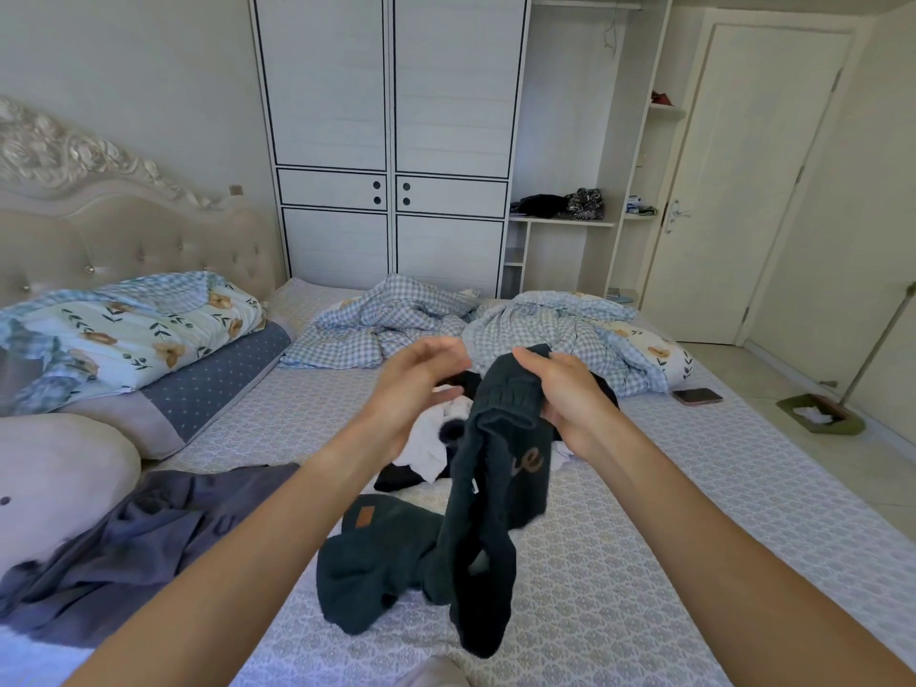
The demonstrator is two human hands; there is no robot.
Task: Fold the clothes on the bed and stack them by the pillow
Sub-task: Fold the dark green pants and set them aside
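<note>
Holding the sweater [500, 468] up over the bed [644, 538]: right hand [570, 394] grips its hem, left hand [416, 389] loose beside it. Pinch the other corner, shake flat, then fold.

The bed [644, 488] is covered by a patterned sheet. Pillows [148, 359] are stacked far left, a checked duvet [446, 319] is crumpled far, a phone [697, 396] is seen right, a grey garment [124, 547] near left.
</note>
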